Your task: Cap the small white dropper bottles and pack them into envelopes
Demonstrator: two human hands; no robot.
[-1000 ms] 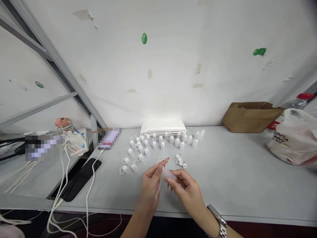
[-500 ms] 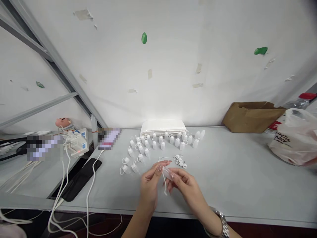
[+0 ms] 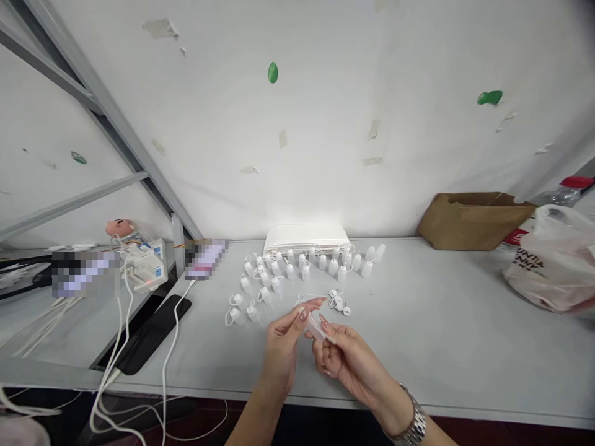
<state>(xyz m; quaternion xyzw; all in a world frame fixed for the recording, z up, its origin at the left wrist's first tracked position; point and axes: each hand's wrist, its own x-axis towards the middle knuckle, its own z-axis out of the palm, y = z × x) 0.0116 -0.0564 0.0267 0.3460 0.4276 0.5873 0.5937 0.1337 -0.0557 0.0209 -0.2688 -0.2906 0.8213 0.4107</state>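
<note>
Currently held: one translucent squeeze bottle (image 3: 317, 329), tilted, nearer than the loose white caps (image 3: 339, 302); left hand (image 3: 282, 337) pinching its upper end, right hand (image 3: 344, 353) pinching its body. Capped squeeze bottles (image 3: 305, 273), behind and left of those caps; brown paper bag (image 3: 471, 226), far right of them.

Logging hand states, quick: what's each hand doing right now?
Left hand: closed, holding one end of a small translucent bottle.
Right hand: closed, holding the same bottle nearer its other end.
</note>
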